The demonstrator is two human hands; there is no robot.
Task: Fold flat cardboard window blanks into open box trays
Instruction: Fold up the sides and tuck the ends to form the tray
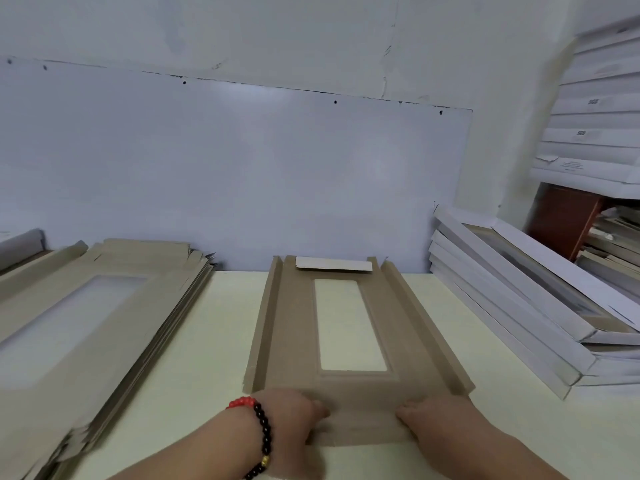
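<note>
I'm partway through one blank (pixel 349 341): it lies flat on the table (pixel 450 427) straight ahead of my hands, window up, its two long side flaps already standing and the far end flap, white side showing, folded back over the panel. What's in hand now is the near end flap (pixel 360 427). My left hand (pixel 294 420) rests on its left part and my right hand (pixel 433 420) on its right, fingers pointing inward and fairly flat on the board; whether any fingertips are hooked under the edge I cannot tell. Next, I judge, I need to lift this flap along its crease while keeping the panel pinned, then tuck the side corners so the walls lock. The stack of flat blanks (pixel 104 306) lies off beyond my left hand, the finished white trays (pixel 519 306) beyond my right.
</note>
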